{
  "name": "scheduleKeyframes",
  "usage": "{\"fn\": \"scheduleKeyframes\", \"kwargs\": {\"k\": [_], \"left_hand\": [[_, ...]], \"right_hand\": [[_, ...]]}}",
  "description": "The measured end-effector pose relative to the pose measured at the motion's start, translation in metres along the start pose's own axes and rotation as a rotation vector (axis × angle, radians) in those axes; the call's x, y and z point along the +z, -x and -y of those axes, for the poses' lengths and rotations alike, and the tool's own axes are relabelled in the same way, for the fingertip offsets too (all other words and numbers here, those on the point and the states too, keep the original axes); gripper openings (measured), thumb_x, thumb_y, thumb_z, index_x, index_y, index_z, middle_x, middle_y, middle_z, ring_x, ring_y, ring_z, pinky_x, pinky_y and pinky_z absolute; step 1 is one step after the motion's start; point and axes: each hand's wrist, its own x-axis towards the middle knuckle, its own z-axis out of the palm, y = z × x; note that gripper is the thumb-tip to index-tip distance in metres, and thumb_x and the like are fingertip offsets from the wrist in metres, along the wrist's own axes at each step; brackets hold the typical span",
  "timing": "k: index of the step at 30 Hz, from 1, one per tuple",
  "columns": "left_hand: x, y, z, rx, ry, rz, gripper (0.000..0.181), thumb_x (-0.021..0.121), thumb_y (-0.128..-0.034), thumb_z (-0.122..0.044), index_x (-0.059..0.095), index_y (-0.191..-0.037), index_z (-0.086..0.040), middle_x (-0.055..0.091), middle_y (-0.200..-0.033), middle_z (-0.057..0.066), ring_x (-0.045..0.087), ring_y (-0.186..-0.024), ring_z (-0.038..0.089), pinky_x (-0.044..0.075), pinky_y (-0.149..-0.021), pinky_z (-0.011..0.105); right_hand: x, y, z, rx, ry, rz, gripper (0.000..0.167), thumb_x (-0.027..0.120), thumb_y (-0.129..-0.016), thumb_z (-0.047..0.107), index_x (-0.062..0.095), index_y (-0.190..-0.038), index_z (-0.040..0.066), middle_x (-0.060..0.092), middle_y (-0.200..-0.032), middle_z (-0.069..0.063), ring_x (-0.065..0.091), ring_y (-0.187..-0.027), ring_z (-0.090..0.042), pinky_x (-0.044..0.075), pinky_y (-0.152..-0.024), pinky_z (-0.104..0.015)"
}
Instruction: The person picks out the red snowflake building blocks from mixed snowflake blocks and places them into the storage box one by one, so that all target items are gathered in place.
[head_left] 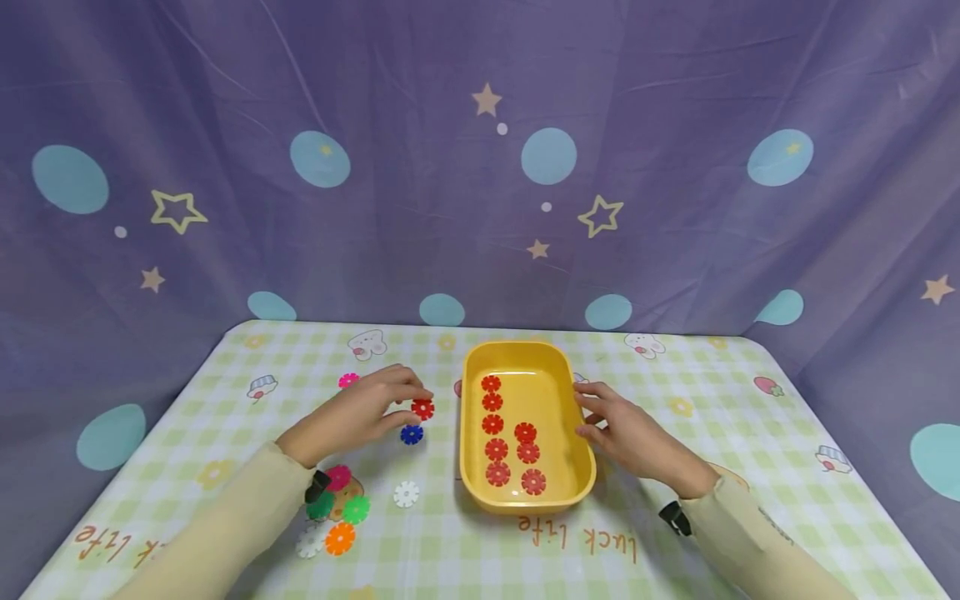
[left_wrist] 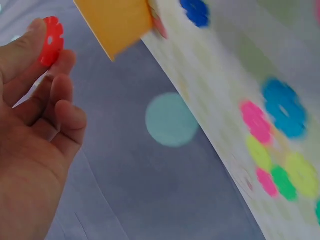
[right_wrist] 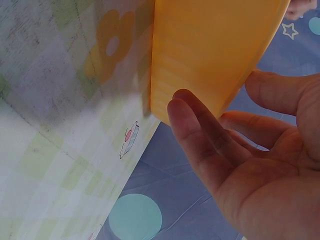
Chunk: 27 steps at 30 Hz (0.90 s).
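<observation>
My left hand [head_left: 371, 408] pinches a red snowflake disc [left_wrist: 52, 42] between thumb and fingertip, to the left of the yellow tray [head_left: 465, 442]. Just below that hand on the table is a dark blue disc [head_left: 412, 434]. Inside the tray lie several red discs in two columns; the left column has a red disc [head_left: 491, 384] at its far end, the shorter right one a red disc [head_left: 533, 482] at its near end. My right hand [head_left: 622, 429] rests at the tray's right side, its relaxed fingers along the outer wall and the thumb at the rim.
Left of the tray lie a white disc [head_left: 407, 494], an orange disc [head_left: 340, 538], a green disc [head_left: 356, 508] and other loose discs, partly hidden by the left sleeve. A pink disc [head_left: 348, 380] sits farther back. Behind the table hangs a purple curtain [head_left: 390, 233].
</observation>
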Motion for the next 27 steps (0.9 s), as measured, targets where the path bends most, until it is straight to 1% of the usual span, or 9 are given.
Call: {"fn": "scheduleKeyframes", "kwargs": {"k": [3, 6, 9, 13, 17, 21, 24, 27], "left_hand": [[0.005, -0.016, -0.008, 0.064, -0.026, -0.038, 0.028, 0.072, -0.0850, -0.021, 0.069, -0.111, -0.012, 0.058, -0.103, -0.008, 0.051, -0.097, 0.007, 0.047, -0.083, 0.024], [0.010, -0.031, -0.015, 0.098, -0.038, -0.052, 0.029, 0.072, -0.0850, -0.021, 0.069, -0.113, -0.012, 0.058, -0.105, -0.007, 0.050, -0.099, 0.006, 0.045, -0.085, 0.023], [0.017, -0.045, -0.019, 0.126, -0.046, -0.063, 0.030, 0.072, -0.0851, -0.020, 0.068, -0.113, -0.010, 0.058, -0.107, -0.005, 0.050, -0.100, 0.008, 0.045, -0.085, 0.023], [0.026, -0.058, -0.021, 0.145, -0.065, -0.085, 0.029, 0.073, -0.0843, -0.018, 0.069, -0.112, -0.008, 0.059, -0.107, -0.002, 0.050, -0.098, 0.011, 0.044, -0.086, 0.025], [0.035, -0.067, -0.020, 0.131, -0.106, -0.097, 0.030, 0.073, -0.0842, -0.019, 0.069, -0.111, -0.008, 0.061, -0.106, -0.001, 0.050, -0.098, 0.013, 0.043, -0.087, 0.027], [0.045, -0.078, -0.020, 0.102, -0.134, -0.094, 0.029, 0.074, -0.0831, -0.020, 0.071, -0.108, -0.007, 0.064, -0.103, 0.001, 0.051, -0.094, 0.015, 0.044, -0.085, 0.029], [0.052, -0.088, -0.022, 0.062, -0.141, -0.065, 0.027, 0.075, -0.0820, -0.020, 0.073, -0.106, -0.007, 0.066, -0.101, 0.001, 0.052, -0.093, 0.017, 0.044, -0.085, 0.031], [0.061, -0.098, -0.027, 0.022, -0.171, -0.004, 0.024, 0.075, -0.0826, -0.023, 0.074, -0.103, -0.011, 0.068, -0.099, -0.001, 0.053, -0.091, 0.016, 0.044, -0.084, 0.031]], "right_hand": [[0.000, 0.000, -0.001, 0.000, 0.001, -0.003, 0.046, 0.065, -0.089, 0.007, 0.050, -0.129, -0.011, 0.042, -0.138, -0.018, 0.064, -0.092, -0.020, 0.052, -0.073, -0.026], [0.000, 0.001, -0.001, 0.002, 0.000, -0.009, 0.046, 0.066, -0.089, 0.007, 0.050, -0.129, -0.011, 0.043, -0.137, -0.018, 0.064, -0.091, -0.020, 0.052, -0.073, -0.027], [0.001, 0.000, -0.002, -0.002, 0.002, -0.011, 0.046, 0.066, -0.089, 0.007, 0.050, -0.129, -0.011, 0.042, -0.137, -0.018, 0.064, -0.091, -0.020, 0.053, -0.074, -0.030], [0.001, -0.001, -0.002, 0.004, -0.001, -0.006, 0.047, 0.065, -0.089, 0.008, 0.050, -0.130, -0.010, 0.042, -0.138, -0.017, 0.064, -0.092, -0.019, 0.052, -0.075, -0.029], [0.001, -0.001, -0.002, 0.012, -0.001, -0.005, 0.047, 0.066, -0.089, 0.009, 0.050, -0.130, -0.009, 0.042, -0.139, -0.016, 0.064, -0.092, -0.019, 0.052, -0.074, -0.026], [0.001, -0.001, -0.002, 0.008, -0.005, -0.008, 0.047, 0.066, -0.089, 0.008, 0.051, -0.129, -0.010, 0.042, -0.138, -0.017, 0.064, -0.092, -0.019, 0.052, -0.072, -0.025], [0.001, 0.000, -0.002, 0.000, -0.008, -0.009, 0.047, 0.066, -0.089, 0.008, 0.050, -0.129, -0.011, 0.042, -0.138, -0.017, 0.064, -0.091, -0.020, 0.052, -0.071, -0.025], [0.001, 0.000, -0.002, -0.001, -0.002, -0.009, 0.046, 0.066, -0.089, 0.008, 0.051, -0.128, -0.011, 0.042, -0.138, -0.017, 0.064, -0.091, -0.019, 0.052, -0.071, -0.025]]}}
